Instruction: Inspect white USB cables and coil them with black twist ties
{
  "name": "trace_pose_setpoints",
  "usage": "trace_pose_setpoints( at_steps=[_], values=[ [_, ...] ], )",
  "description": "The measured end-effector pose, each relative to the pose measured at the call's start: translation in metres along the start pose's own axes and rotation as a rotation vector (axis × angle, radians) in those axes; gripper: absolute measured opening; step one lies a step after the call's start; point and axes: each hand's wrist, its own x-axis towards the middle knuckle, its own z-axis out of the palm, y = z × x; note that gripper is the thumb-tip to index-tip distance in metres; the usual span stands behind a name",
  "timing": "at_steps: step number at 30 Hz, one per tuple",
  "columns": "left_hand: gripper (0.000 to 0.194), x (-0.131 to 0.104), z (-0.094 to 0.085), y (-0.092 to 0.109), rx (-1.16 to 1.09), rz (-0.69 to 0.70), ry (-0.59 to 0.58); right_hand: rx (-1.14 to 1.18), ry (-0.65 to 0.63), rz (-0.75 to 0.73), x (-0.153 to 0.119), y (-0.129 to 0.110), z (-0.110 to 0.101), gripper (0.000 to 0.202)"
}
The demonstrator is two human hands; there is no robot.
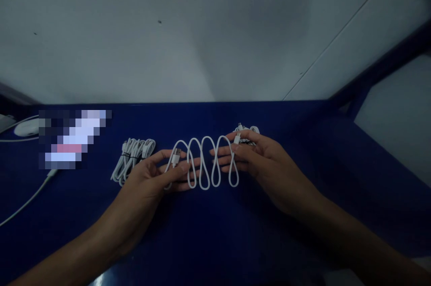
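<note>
Between my two hands stretches a white USB cable (204, 182), bent into several loose loops side by side. My left hand (158, 171) pinches it near the metal USB plug, thumb on top and fingers beneath. At the other end my right hand (261, 153) grips the cable close to its small connector, between thumb and index finger, with the other fingers stretched behind the loops. Bundled white cables (129, 156) with black ties lie just beyond my left hand. More white cables (252, 129) sit behind my right hand, partly hidden by it.
The blue tabletop (208, 241) meets a pale wall panel (161, 61) at the back. A blurred-out lit device (77, 138) lies at the left, with a white cord (30, 203) running from it. Beside it is a white rounded object (27, 127).
</note>
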Motion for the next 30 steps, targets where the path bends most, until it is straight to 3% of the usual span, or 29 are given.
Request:
trace_pose_setpoints(
  at_steps=[30],
  values=[
    [0.035,0.003,-0.0009,-0.0021,-0.015,0.048,0.01,-0.006,-0.003,-0.01,0.001,-0.001,0.0005,0.027]
  ],
)
